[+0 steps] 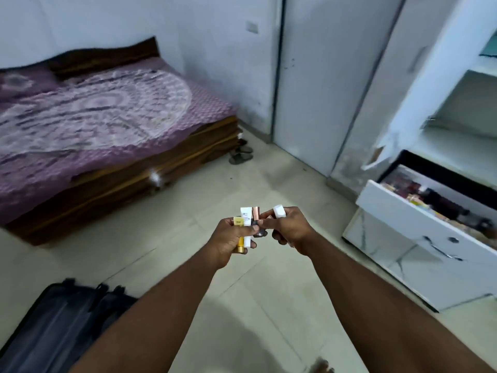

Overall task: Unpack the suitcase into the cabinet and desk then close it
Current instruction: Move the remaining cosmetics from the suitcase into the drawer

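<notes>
My left hand (233,238) grips a bunch of small cosmetic tubes (246,220): a yellow one, a white one and a copper-capped one. Right beside it, my right hand (289,229) holds a small white bottle (279,212), and its fingers touch the tubes. Both hands hover over the floor in the middle of the room. The dark suitcase (61,327) lies open on the floor at the lower left. At the right, the white cabinet (457,109) stands with its door open, and its drawer (419,214) is pulled out, holding several small items.
A bed (102,125) with a purple patterned sheet fills the left side. A pair of sandals (241,154) lies at its foot. A closed white door (322,76) is at the back. Pale tiled floor (269,305) spreads between suitcase and drawer.
</notes>
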